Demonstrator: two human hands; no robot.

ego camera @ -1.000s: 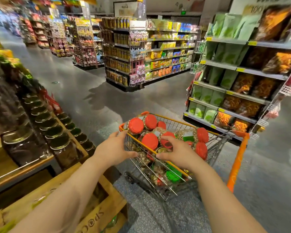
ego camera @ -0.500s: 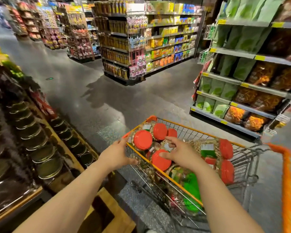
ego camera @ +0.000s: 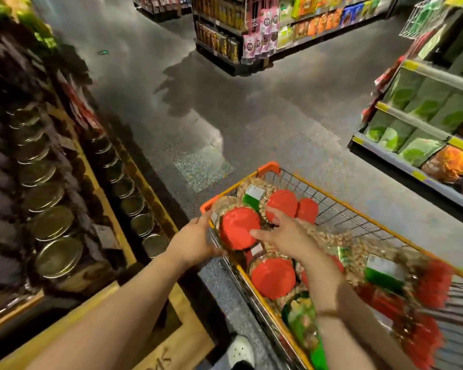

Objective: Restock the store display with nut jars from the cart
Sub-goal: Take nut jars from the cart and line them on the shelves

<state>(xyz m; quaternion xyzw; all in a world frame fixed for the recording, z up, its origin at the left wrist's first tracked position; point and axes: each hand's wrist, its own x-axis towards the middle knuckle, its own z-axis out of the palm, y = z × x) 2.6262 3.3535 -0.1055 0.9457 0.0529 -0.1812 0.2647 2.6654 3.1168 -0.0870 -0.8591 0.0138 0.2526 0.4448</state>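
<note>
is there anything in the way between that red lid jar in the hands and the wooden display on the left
Nothing visible blocks it. The red-lidded jar, held between the left hand and right hand, sits at the shopping cart corner nearest the wooden display. Only a strip of bare floor separates them, though rows of metal-lidded jars already fill the display's shelves.

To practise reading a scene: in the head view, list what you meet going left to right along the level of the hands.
Gold-lidded jars on the wooden display → left hand → red-lidded jar → right hand → cart.
</note>
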